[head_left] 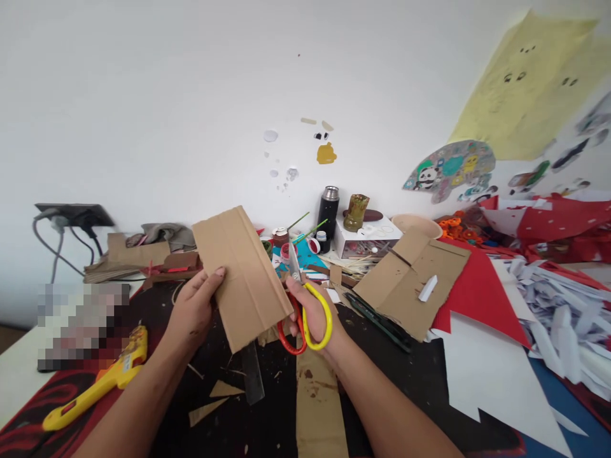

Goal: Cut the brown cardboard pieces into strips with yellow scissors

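Observation:
My left hand (195,305) grips a brown cardboard piece (241,277) by its left edge, thumb on the front face. The piece is held up, tilted, above the dark table mat. Close to its right edge, my right hand (310,312) holds a pair of scissors (319,337) with one yellow and one red handle. Their metal blades point up and slightly left; whether they touch the cardboard I cannot tell. Below lies a cardboard strip (317,407), partly behind the right hand, and a dark flat ruler-like bar (252,375) shows under the held piece.
A yellow glue gun (102,381) lies at the left. On the right are a cut cardboard sheet (410,280), red paper (496,299), white paper (491,375) and a heap of paper scraps (563,318). A black thermos (328,213) and a jar (356,213) stand by the wall.

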The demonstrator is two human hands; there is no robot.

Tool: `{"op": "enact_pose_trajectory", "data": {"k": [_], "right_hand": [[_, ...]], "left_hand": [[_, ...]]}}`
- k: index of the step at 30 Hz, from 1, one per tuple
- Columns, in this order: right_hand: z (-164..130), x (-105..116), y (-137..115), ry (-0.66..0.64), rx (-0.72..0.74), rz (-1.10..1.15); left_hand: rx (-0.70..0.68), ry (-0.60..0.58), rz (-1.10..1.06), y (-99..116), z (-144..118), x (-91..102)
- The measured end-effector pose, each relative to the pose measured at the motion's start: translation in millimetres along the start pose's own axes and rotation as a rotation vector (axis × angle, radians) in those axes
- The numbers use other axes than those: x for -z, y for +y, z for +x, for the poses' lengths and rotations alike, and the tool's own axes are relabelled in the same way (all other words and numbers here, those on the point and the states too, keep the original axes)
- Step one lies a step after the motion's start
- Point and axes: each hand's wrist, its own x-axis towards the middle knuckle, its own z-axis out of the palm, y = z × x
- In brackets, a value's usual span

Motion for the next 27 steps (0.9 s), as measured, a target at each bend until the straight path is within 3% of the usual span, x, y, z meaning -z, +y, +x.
{"op": "enact_pose_trajectory", "data": {"k": [5,11,18,22,27], "right_hand": [[-3,0,9,-0.122,0.059,-0.124],[0,2,20,-0.203,0.129,-0.218],[3,3,19,-0.181,0.127,-0.202],[2,3,13,-0.109,0.152,-0.202],[4,8,9,-0.047,0.157,-0.215]], "left_hand": [[0.014,-0.003,0.098,2,-2,2.6],[-0.096,-0.003,0.245,2,0,9.9],[-0.161,-0.076,0.352,8,-3,8.0],[-0.156,-0.196,0.472,15,-14,-1.1],[-0.184,-0.221,0.403,18,-17,-5.9]]}}
